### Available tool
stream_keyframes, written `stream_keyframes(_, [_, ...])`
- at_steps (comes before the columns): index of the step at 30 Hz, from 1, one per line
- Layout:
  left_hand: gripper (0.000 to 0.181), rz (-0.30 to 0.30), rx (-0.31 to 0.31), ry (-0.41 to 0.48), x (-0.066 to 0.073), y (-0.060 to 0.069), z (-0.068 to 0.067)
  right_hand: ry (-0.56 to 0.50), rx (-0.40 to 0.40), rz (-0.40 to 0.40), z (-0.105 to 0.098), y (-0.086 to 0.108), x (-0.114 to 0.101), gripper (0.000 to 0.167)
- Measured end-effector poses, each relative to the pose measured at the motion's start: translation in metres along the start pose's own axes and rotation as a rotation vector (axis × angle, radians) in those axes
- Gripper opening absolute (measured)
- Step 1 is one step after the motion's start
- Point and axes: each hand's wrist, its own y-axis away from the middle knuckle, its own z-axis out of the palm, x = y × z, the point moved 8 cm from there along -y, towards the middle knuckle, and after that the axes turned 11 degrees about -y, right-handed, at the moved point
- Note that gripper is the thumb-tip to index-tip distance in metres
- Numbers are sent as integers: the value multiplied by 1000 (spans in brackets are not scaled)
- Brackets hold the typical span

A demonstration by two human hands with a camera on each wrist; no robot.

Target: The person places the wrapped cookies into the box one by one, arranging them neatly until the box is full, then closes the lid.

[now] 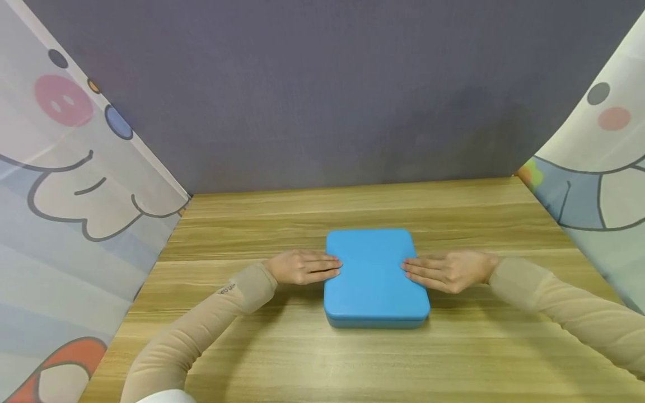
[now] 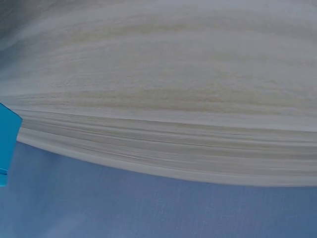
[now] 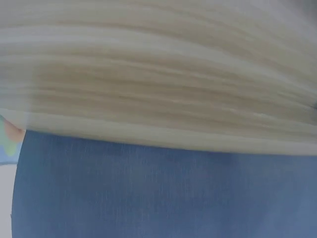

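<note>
A flat blue box [image 1: 374, 274] with rounded corners and its lid in place lies on the wooden table, and a blue corner of the box [image 2: 7, 136] shows at the edge of the left wrist view. My left hand [image 1: 304, 267] touches the left rim of the lid, its fingers straight and pointing inward. From the opposite side my right hand [image 1: 450, 271] rests straight fingertips on the lid's right rim. Both thumbs are hidden in the head view. Neither hand appears in the wrist views.
Wood-grain tabletop [image 1: 312, 364] surrounds the box. A dark grey panel [image 1: 342, 95] rises behind the table's far edge. Cartoon-printed curtains hang at the left [image 1: 65, 151] and at the right [image 1: 612, 145].
</note>
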Motion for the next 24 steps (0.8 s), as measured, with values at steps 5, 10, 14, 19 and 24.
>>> stream_keyframes(5, [29, -29, -47, 28, -2, -3, -1, -11, 19, 39, 0, 1, -1, 35])
stream_keyframes(10, [39, -136, -148, 142, -7, -5, -1, 5, -58, 123, 2, 3, 7, 40])
stream_keyframes(14, [47, -652, -313, 522, -34, 2, 19, -169, -108, 561, 7, 14, 42, 40])
stream_keyframes(19, [45, -1647, -292, 1215, -40, 37, 58, -927, 128, 1482, 39, 51, 73, 56])
stream_keyframes(24, [50, -2043, -127, 1564, -20, 40, 81, -1475, 424, 1986, 73, 51, 54, 61])
